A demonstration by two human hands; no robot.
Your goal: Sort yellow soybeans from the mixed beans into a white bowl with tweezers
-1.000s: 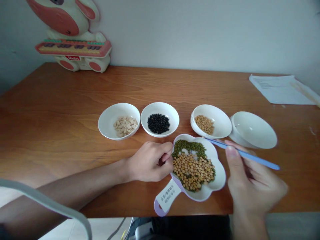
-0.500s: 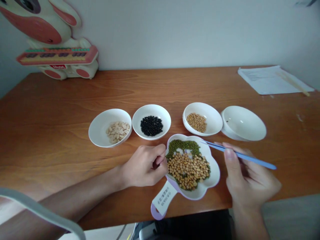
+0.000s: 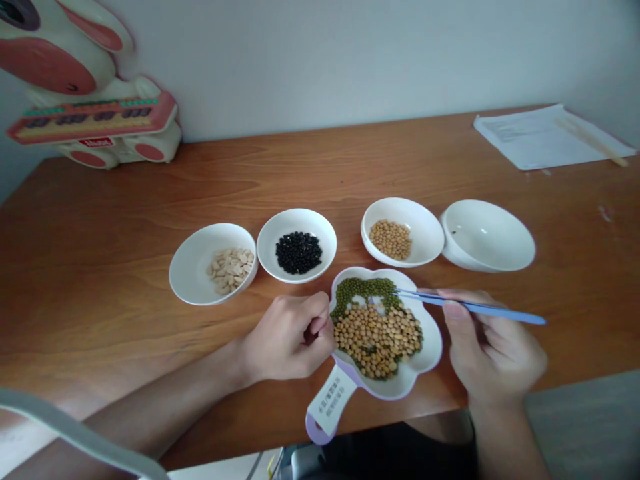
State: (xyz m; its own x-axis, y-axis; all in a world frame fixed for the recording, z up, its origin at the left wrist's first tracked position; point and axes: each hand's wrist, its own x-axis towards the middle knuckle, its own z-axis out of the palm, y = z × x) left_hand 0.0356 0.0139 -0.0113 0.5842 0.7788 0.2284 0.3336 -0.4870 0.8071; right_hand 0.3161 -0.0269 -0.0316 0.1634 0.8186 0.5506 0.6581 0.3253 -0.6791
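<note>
The shallow white flower-shaped plastic dish with a lilac rim sits near the front edge of the counter, its labelled handle pointing toward me, and it holds a broad heap of flat yellow-tan beans with small round green beans banked along the far side and peeking out below. My right hand grasps slim blue tweezers, their tips among the green ones. My left hand is curled into a loose fist against the dish's left side; I cannot tell whether it pinches the rim. Beyond, a round white bowl holds flat pale seeds, a second white bowl black beans, and a third white bowl small round tan beans, so I judge those three kinds already parted. The rightmost white bowl shows only a tiny dark speck; by my reckoning the green and yellow-tan beans remain to be separated, a sizeable share of the work.
</note>
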